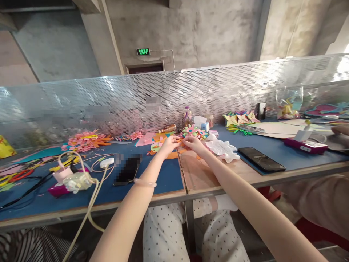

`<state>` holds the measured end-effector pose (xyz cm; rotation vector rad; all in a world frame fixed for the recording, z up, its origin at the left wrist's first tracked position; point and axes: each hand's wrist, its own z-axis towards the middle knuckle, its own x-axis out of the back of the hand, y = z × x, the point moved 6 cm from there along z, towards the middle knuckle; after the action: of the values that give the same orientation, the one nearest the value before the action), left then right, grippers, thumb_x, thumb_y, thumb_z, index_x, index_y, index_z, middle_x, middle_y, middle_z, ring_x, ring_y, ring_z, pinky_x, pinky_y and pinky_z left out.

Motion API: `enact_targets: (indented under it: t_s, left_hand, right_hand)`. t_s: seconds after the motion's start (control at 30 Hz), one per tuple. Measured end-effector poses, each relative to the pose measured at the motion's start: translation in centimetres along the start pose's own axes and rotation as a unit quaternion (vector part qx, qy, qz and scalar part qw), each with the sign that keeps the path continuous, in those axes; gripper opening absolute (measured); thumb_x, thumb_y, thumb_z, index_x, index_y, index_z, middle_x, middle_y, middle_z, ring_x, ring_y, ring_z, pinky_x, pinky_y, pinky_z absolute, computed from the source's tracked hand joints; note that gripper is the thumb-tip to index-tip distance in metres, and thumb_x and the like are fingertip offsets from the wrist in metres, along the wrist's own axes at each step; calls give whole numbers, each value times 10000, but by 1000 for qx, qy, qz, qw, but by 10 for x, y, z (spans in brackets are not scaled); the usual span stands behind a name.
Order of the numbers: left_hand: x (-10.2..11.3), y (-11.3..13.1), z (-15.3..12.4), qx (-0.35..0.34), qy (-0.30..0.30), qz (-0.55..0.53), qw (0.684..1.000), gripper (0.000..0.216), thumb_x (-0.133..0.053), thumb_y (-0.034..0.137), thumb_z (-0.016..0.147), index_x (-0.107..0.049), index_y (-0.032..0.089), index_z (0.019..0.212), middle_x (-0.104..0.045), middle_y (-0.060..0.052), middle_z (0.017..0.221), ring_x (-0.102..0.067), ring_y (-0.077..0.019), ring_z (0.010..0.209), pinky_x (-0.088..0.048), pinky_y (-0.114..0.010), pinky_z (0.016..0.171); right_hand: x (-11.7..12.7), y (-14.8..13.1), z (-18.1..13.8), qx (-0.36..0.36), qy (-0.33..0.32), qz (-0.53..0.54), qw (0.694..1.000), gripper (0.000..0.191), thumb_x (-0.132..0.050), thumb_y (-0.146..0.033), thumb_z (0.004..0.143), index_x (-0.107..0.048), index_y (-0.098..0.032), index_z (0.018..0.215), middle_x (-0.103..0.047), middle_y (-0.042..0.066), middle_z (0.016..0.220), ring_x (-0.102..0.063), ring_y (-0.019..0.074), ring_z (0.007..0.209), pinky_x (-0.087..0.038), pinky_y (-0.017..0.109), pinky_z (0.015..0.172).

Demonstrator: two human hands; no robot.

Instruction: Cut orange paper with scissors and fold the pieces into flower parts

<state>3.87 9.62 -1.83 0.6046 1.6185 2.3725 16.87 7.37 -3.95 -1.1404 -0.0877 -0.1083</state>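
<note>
Both my hands reach out over the table where two worktops meet. My left hand [169, 145] and my right hand [195, 145] face each other with bent fingers, pinching a small piece of orange paper [181, 144] between them. Its exact shape is partly hidden by my fingers. Just behind my right hand lies a cluster of colourful paper flowers [192, 131]. Sheets of orange paper [171, 155] and pink paper [145, 140] lie beside and under my left hand. A crumpled white tissue [223, 148] is to the right of my right hand.
Phones lie on either side, a blurred one [128, 169] left and a black one [261, 159] right. A charger with cables [77, 182] is at the left. Pink paper flowers [83, 141], a bottle [187, 115] and folded paper stars [240, 118] stand before the perforated metal screen [117, 98].
</note>
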Motion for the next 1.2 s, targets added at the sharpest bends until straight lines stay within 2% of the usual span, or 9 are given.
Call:
enact_targets:
  t_s: [0.23, 0.47, 0.73, 0.9, 1.07, 1.2]
  left_hand:
    - [1, 2, -2, 11, 6, 25, 1000, 372, -705, 190, 624, -580, 121, 968, -646, -91, 901, -605, -161, 802, -482, -307, 715]
    - [-5, 0, -9, 57, -20, 10, 998, 201, -659, 257, 687, -603, 124, 827, -661, -87, 847, -615, -162, 781, -476, -317, 726]
    - [-5, 3, -7, 29, -23, -8, 999, 204, -646, 231, 692, -593, 147, 871, -651, -65, 882, -616, -159, 807, -483, -283, 690]
    - [-3, 0, -4, 21, -14, 1, 1000, 157, -593, 213, 730, -587, 146, 872, -648, -52, 833, -619, -148, 768, -490, -268, 661]
    - [3, 1, -2, 3, 31, 86, 996, 93, -570, 167, 727, -585, 139, 814, -648, -41, 778, -615, -143, 748, -496, -264, 669]
    - [5, 1, 1, -26, 42, 113, 992, 110, -547, 168, 738, -595, 143, 834, -649, -42, 808, -612, -146, 777, -498, -261, 674]
  right_hand:
    - [4, 0, 0, -5, 22, 8, 1000, 223, -621, -368, 659, -641, -160, 737, -583, 9, 628, -525, 104, 568, -409, 210, 522]
    - [10, 7, 3, 3, 38, 6, 999, 215, -623, -349, 667, -678, -171, 774, -646, 38, 775, -594, 142, 700, -465, 245, 641]
    - [12, 10, 4, -27, 42, 34, 998, 253, -632, -352, 664, -687, -154, 812, -667, 63, 841, -611, 166, 771, -476, 275, 717]
    - [7, 10, 3, -43, 37, 45, 997, 219, -610, -324, 675, -664, -160, 810, -656, 51, 797, -604, 146, 702, -476, 257, 643]
    - [6, 1, 2, 12, 58, -38, 997, 233, -576, -303, 682, -629, -165, 861, -638, 37, 819, -574, 130, 659, -444, 235, 561]
    - [2, -6, 1, 81, 57, -124, 987, 234, -565, -289, 689, -616, -162, 878, -630, 53, 915, -563, 139, 720, -454, 269, 644]
